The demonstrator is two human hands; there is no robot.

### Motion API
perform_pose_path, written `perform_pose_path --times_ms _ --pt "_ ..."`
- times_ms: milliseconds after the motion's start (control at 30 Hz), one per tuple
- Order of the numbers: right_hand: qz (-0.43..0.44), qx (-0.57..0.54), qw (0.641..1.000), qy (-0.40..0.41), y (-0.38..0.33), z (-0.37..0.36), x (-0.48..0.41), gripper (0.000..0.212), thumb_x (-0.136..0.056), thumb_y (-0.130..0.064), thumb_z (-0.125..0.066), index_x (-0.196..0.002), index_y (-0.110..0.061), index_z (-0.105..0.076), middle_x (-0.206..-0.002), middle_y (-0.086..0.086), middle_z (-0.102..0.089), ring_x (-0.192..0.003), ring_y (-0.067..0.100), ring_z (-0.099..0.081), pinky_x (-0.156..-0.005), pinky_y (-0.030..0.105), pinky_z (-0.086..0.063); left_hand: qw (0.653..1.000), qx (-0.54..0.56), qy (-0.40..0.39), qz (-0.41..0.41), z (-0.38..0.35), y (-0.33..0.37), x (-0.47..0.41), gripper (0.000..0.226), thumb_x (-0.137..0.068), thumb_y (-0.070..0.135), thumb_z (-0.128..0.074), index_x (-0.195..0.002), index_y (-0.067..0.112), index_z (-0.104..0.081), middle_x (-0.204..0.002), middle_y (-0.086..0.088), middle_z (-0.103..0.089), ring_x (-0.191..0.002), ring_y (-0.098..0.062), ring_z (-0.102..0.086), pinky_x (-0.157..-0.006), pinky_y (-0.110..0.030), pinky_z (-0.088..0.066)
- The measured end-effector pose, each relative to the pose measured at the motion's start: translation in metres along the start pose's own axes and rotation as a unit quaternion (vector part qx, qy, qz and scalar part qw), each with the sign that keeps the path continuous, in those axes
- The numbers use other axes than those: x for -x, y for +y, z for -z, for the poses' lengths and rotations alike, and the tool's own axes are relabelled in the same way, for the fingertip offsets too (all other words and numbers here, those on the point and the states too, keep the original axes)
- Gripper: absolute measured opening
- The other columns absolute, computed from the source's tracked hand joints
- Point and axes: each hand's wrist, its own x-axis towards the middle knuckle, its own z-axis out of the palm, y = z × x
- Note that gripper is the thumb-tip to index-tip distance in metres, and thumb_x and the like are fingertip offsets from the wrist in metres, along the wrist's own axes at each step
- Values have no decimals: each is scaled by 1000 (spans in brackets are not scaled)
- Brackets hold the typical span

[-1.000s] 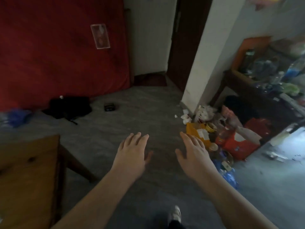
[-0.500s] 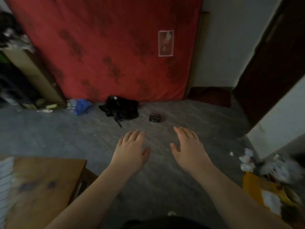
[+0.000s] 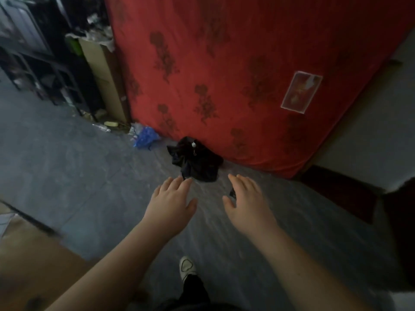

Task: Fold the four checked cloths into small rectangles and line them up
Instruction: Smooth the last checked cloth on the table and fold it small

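- While both bare forearms reach forward over the grey floor point(image 3: 67, 176), the left hand point(image 3: 170, 203) and right hand point(image 3: 246, 203) hover palm down, fingers straight and loosely spread, holding nothing.
- Hands are near each other, not touching.
- Wooden bench point(image 3: 33, 265) corner at lower left; a pale scrap point(image 3: 4, 221) at its far edge is too blurred to say whether it is one of the checked cloths.
- Red flowered mattress point(image 3: 224, 75) stands upright ahead, with a black bundle point(image 3: 197, 162) at its foot.
- Pale shoe point(image 3: 187, 265) on the floor between the forearms.
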Motion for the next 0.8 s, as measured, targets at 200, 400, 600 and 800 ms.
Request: perform_pose_path --times_ms 200,400,600,800 --pt "42 6 998 -38 -40 -10 -162 65 -101 -46 -44 -158 -25 -22 -164 -2 -24 -152 20 -14 -123 43 -22 999 4 19 37 42 -61 -128 65 -102 52 -44 -159 27 -27 -166 -1 -27 -154 -24 -21 -122 -41 -21" --pt "122 0 990 -68 -105 -30 -281 65 -100 -44 -47 -157 -23 -27 -162 0 -28 -150 21 -18 -122 40 -22 989 4 48 136 84 -142 -194 64 -101 52 -45 -158 28 -29 -166 -3 -28 -153 -25 -22 -123 -41 -21" --pt "238 2 964 -121 -191 -76 -394 65 -97 -43 -50 -156 -19 -33 -160 6 -34 -149 25 -24 -121 36 -18 955 25 70 286 99 -236 -231 65 -101 54 -44 -159 29 -26 -167 -1 -26 -154 -25 -20 -123 -41 -21" --pt "356 -3 917 -182 -287 -128 -512 64 -100 -44 -46 -158 -23 -24 -163 2 -26 -151 21 -16 -124 37 -15 899 37 111 422 119 -326 -276 66 -102 52 -45 -160 28 -23 -167 -1 -24 -155 -24 -19 -125 -41 -17"
